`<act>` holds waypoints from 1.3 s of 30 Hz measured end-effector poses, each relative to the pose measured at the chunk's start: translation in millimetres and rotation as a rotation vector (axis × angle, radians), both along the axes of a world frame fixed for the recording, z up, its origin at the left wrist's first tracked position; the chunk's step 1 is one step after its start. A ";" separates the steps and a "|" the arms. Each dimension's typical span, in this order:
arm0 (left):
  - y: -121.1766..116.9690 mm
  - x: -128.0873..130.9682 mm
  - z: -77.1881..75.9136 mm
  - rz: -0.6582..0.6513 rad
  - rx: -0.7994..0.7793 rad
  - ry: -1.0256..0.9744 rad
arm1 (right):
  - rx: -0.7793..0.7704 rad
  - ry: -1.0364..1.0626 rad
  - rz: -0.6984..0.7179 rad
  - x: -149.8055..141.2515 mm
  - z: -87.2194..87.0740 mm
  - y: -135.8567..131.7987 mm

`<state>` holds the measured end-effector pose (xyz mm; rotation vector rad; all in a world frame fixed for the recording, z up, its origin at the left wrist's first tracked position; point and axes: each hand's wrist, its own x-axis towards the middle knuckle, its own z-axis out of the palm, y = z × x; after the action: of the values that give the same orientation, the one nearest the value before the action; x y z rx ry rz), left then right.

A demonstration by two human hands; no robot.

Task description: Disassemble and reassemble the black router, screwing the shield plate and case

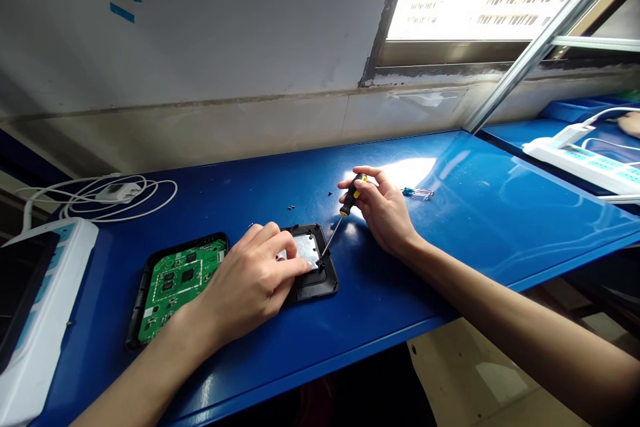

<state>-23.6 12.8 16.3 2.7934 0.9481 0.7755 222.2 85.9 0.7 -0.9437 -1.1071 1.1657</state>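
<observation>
Blue laminate covered the counter (450,227), and on it lay a black device shell (315,280) holding a green circuit board (173,283) at its 9 o'clock end and a silvery plate (306,248) at its 3 o'clock end. The left hand (250,280) lay flat on the shell, its fingers pressed down beside the plate to steady it. The right hand (383,207) pinched the black-and-yellow handle of a screwdriver (340,217), whose tip met the shell's rim at about 4 o'clock of the plate.

Judging by the open shell and the small loose screws (291,207) scattered on the counter at 12 o'clock, the screw work looked partly done, with at least one fastener in hand. A second, blue-handled screwdriver (417,193) lay at 3 o'clock of the right hand. A coiled white cable (100,197) rested at 10 o'clock.

No brand, label or writing could be read; the board's markings were too small.
</observation>
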 end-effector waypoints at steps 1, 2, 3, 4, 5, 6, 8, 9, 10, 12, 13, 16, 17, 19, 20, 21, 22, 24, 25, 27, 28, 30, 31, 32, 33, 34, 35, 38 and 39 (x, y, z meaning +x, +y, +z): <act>0.1 0.2 -0.3 -0.002 -0.005 0.009 | 0.001 -0.001 0.004 0.1 -0.1 0.0; 0.1 0.3 -0.5 -0.003 -0.006 0.016 | 0.002 -0.002 0.008 0.3 -0.3 0.0; 0.2 0.4 -0.6 -0.002 -0.006 0.021 | 0.003 -0.003 0.012 0.5 -0.4 0.1; 0.1 0.5 -0.6 -0.001 -0.005 0.028 | 0.005 -0.002 0.016 0.7 -0.5 0.2; 0.1 0.6 -0.5 0.001 -0.004 0.032 | 0.007 -0.001 0.018 0.8 -0.6 0.4; 0.0 0.6 -0.4 0.002 -0.002 0.035 | 0.009 0.001 0.019 0.8 -0.6 0.5; -0.1 1.0 -0.3 0.001 0.002 0.043 | 0.013 0.005 0.021 0.6 -0.4 0.7; 0.0 1.2 -0.2 -0.001 0.006 0.047 | 0.015 0.005 0.024 0.5 -0.4 0.7; 0.0 1.4 -0.2 -0.005 0.014 0.054 | 0.019 0.004 0.027 0.5 -0.4 0.7; 0.4 2.1 0.1 -0.014 0.034 0.073 | 0.032 0.001 0.032 0.7 -0.8 0.8; 0.7 2.4 0.3 -0.016 0.045 0.083 | 0.042 -0.001 0.034 1.1 -1.2 0.9; 1.1 3.1 1.0 -0.015 0.075 0.113 | 0.093 -0.013 0.045 2.6 -2.0 0.9; 1.1 3.4 1.2 -0.012 0.083 0.125 | 0.115 -0.020 0.048 3.0 -1.7 0.6; 1.1 4.2 1.3 -0.002 0.101 0.154 | 0.168 -0.038 0.053 3.5 0.4 -1.2; 1.0 4.7 1.4 0.002 0.111 0.167 | 0.197 -0.051 0.054 3.4 2.4 -2.8; 1.0 5.3 1.3 0.005 0.121 0.178 | 0.231 -0.064 0.054 3.0 4.9 -4.8; 1.0 6.1 1.3 0.007 0.131 0.184 | 0.268 -0.079 0.054 2.5 8.0 -7.4; 1.0 7.5 1.4 0.006 0.146 0.187 | 0.349 -0.111 0.055 0.7 15.2 -13.7; 1.0 8.1 1.5 0.006 0.149 0.184 | 0.393 -0.129 0.062 -0.4 18.9 -17.3; 0.8 8.9 1.5 0.006 0.144 0.174 | 0.493 -0.163 0.078 -2.7 25.9 -24.6; 0.7 8.9 1.4 0.008 0.138 0.168 | 0.541 -0.183 0.091 -4.0 29.1 -27.9; 0.3 8.7 0.9 0.012 0.128 0.153 | 0.629 -0.230 0.122 -6.3 35.0 -33.4; 0.2 8.4 0.5 0.014 0.126 0.145 | 0.664 -0.264 0.145 -7.3 37.8 -35.4; 0.2 8.2 0.1 0.014 0.125 0.135 | 0.698 -0.306 0.170 -8.4 40.8 -36.8; 0.2 7.9 -0.3 0.014 0.124 0.124 | 0.731 -0.351 0.194 -9.4 43.9 -37.8; 0.3 7.7 -0.8 0.014 0.120 0.112 | 0.765 -0.398 0.214 -10.6 47.3 -38.5; 0.5 7.5 -1.1 0.013 0.114 0.100 | 0.798 -0.445 0.233 -11.9 50.8 -39.0; 0.9 6.8 -1.9 0.016 0.100 0.074 | 0.888 -0.568 0.263 -17.0 61.4 -40.6; 0.8 6.6 -1.9 0.019 0.101 0.070 | 0.915 -0.602 0.270 -19.2 64.5 -41.5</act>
<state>-17.1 13.7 14.4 2.9203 0.9742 0.7536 203.0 44.4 65.1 -0.4080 -2.0565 0.4333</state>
